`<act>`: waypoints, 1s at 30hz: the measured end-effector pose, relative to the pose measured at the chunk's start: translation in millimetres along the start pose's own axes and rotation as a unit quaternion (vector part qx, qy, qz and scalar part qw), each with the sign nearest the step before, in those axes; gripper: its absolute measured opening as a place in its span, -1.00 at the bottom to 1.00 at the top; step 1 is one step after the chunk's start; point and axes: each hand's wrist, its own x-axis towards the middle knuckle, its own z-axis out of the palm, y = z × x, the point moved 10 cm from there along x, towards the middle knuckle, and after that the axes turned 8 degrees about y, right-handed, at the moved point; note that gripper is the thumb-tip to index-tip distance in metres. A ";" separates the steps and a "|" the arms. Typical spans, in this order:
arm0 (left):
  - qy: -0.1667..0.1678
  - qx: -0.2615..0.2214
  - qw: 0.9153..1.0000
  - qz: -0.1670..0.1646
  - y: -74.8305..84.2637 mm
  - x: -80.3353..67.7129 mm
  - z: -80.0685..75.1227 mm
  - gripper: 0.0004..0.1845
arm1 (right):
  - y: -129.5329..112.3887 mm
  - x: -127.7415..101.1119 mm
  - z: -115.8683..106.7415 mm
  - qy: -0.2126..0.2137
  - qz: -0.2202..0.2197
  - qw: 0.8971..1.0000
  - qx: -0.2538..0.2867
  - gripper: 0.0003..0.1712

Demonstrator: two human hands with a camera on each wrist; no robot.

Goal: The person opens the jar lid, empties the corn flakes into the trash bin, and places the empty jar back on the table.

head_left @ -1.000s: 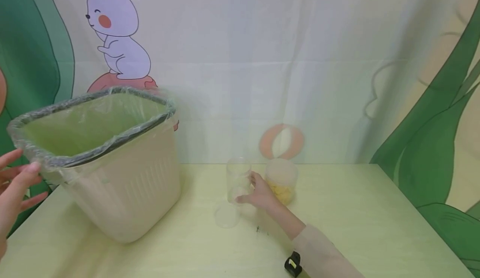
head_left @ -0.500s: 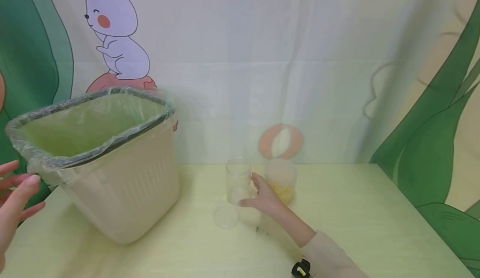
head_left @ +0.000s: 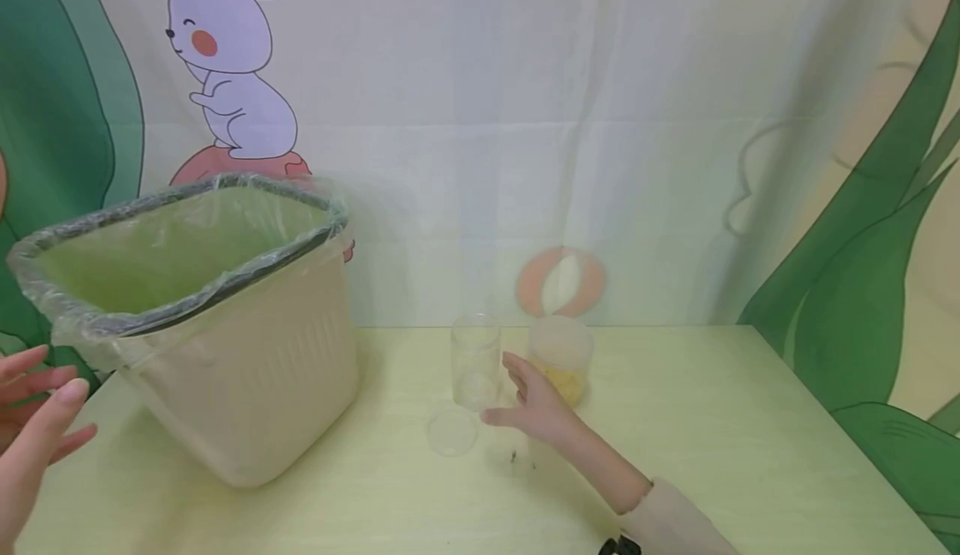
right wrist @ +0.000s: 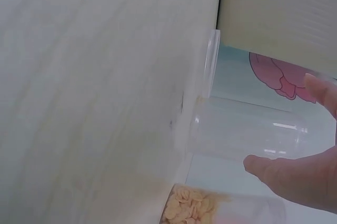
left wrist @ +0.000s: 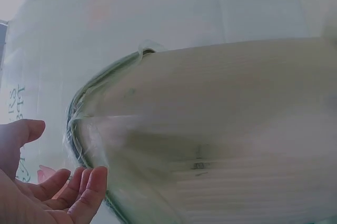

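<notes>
**Open hands beside jar and bin**

While the person's right hand (head_left: pixel 534 405) hovers over the pale green table (head_left: pixel 712 438) with fingers loosely spread and holding nothing, the empty clear plastic cylindrical jar (head_left: pixel 476 361) stands upright just to its left, near the table's back edge. In the right wrist view the thumb and a fingertip (right wrist: pixel 266 167) lie close to the jar's wall (right wrist: pixel 247 129), but whether they touch it cannot be told. A round clear plastic lid (head_left: pixel 452 437) lies flat on the table just in front of the jar, apart from the hand. Behind the hand, partly hidden by it, stands a second clear plastic jar holding pale yellow flakes (head_left: pixel 561 360), close to the right of the empty one.

The left hand (head_left: pixel 33 422) is held open at the table's left edge, fingers straight and slightly apart, gripping nothing. It is near the beige ribbed plastic waste bin (head_left: pixel 247 380), lined with a thin translucent bag whose edge folds over the rim; the left wrist view shows a gap between the fingertips (left wrist: pixel 92 182) and the bin (left wrist: pixel 221 129). A cartoon rabbit backdrop (head_left: pixel 232 63) hangs behind the table.
</notes>
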 end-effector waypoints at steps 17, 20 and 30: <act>-0.054 0.165 0.983 0.067 25.1 -45.3 36.6 -0.51 | -11.5 -26.5 -10.7 -0.028 -0.018 0.999 0.005 -0.04; -0.077 0.203 0.975 0.057 26.4 -55.3 46.8 -0.50 | -12.4 -29.9 -12.7 -0.029 -0.017 0.999 0.003 -0.03; -0.140 0.237 0.960 0.056 27.2 -76.5 73.8 -0.49 | -18.1 -40.3 -18.3 -0.039 -0.028 0.999 0.002 -0.04</act>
